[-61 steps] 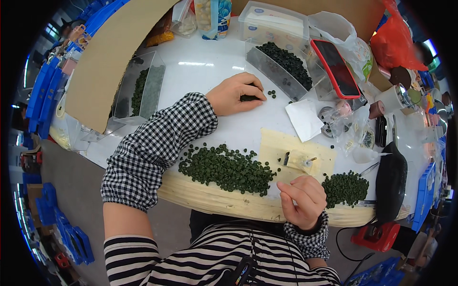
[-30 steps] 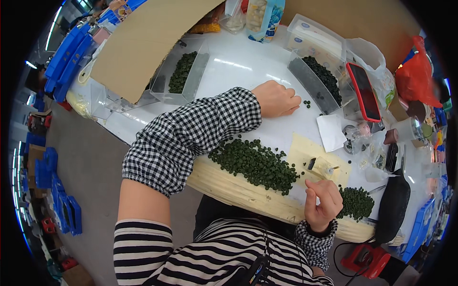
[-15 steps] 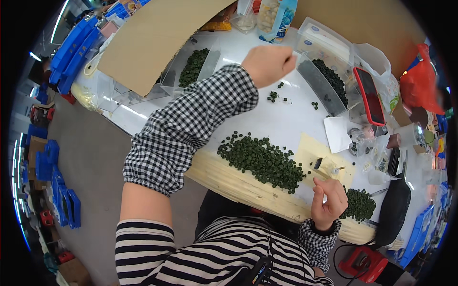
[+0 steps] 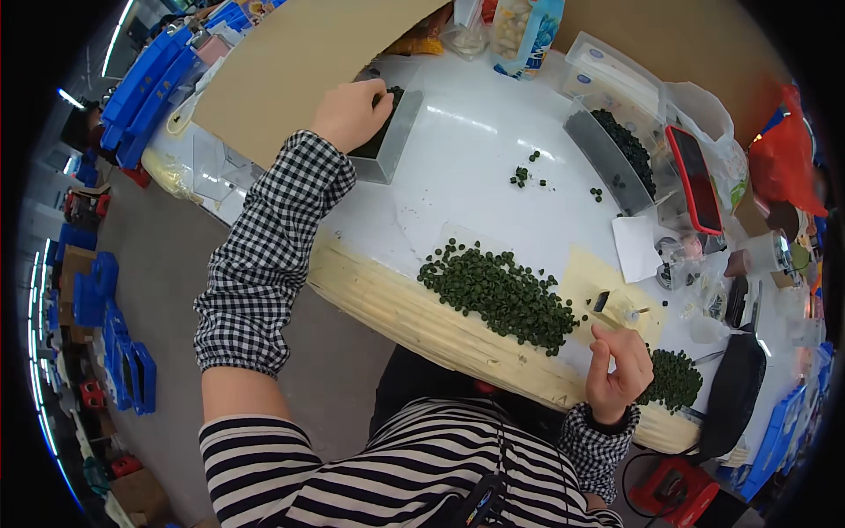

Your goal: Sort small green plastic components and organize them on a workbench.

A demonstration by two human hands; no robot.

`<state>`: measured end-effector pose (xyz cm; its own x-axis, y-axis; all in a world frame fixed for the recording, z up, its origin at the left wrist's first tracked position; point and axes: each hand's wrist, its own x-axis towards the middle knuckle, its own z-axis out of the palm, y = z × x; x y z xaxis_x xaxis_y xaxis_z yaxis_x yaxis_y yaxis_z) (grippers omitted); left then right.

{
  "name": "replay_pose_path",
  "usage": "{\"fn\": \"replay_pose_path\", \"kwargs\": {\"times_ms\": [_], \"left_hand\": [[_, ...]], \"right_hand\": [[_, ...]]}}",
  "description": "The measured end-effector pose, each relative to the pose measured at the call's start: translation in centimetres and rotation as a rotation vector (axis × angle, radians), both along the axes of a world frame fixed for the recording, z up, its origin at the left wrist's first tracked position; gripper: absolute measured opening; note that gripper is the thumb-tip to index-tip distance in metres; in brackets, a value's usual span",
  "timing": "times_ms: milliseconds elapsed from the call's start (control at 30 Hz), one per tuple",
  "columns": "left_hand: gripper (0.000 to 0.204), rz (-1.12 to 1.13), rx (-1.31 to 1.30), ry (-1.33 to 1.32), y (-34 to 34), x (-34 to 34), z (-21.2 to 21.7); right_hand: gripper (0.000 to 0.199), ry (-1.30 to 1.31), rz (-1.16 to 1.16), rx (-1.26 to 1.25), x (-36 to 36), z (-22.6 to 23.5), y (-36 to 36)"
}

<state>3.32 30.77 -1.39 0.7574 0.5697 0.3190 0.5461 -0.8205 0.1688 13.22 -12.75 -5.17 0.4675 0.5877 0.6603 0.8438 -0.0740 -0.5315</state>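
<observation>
My left hand (image 4: 350,112) reaches far out to the left, its fingers curled down into a clear tray (image 4: 398,141) that holds dark green pieces; what is in the fingers is hidden. My right hand (image 4: 619,370) rests near the table's front edge, fingers loosely bent and index raised, holding nothing that I can see. It lies at the corner of a yellow sheet (image 4: 591,282) with a small black part (image 4: 601,302) and a small white part (image 4: 630,314) on it. A big pile of green pieces (image 4: 497,290) lies between my hands. A smaller pile (image 4: 673,378) is just right of my right hand.
A second clear tray of green pieces (image 4: 616,154) stands at the back right beside a red-cased phone (image 4: 695,176). A few loose pieces (image 4: 524,173) lie mid-table. A brown cardboard sheet (image 4: 290,66) covers the back left. Blue crates (image 4: 141,84) stand on the far left.
My left hand has lifted from the loose pieces by the right tray and swung left and away to the left tray. The right hand has stayed by the yellow sheet.
</observation>
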Motion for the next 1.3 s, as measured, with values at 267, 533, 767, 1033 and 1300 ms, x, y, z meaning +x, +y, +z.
{"fn": "replay_pose_path", "kwargs": {"times_ms": [267, 533, 767, 1033, 1300], "left_hand": [[0.035, -0.123, -0.025, -0.04, 0.9, 0.0, -1.5], [0.056, -0.034, -0.199, -0.05, 0.6, 1.0, -0.4], [0.063, -0.101, -0.266, -0.367, 1.7, 1.4, -1.7], [0.058, -0.048, -0.692, -0.44, 0.4, 0.9, 1.1], [0.047, -0.243, -0.468, -0.414, -1.0, -1.1, 0.8]], "right_hand": [[0.007, 0.005, -0.032, -0.027, 0.0, 0.0, 0.0], [0.008, 0.008, -0.031, -0.028, 0.0, -0.1, 0.0], [0.006, -0.007, -0.016, -0.015, 0.0, 0.0, 0.1], [0.008, -0.001, -0.008, -0.007, 0.1, 0.0, 0.1], [0.008, -0.012, 0.006, 0.014, 0.2, -0.1, 0.1]]}}
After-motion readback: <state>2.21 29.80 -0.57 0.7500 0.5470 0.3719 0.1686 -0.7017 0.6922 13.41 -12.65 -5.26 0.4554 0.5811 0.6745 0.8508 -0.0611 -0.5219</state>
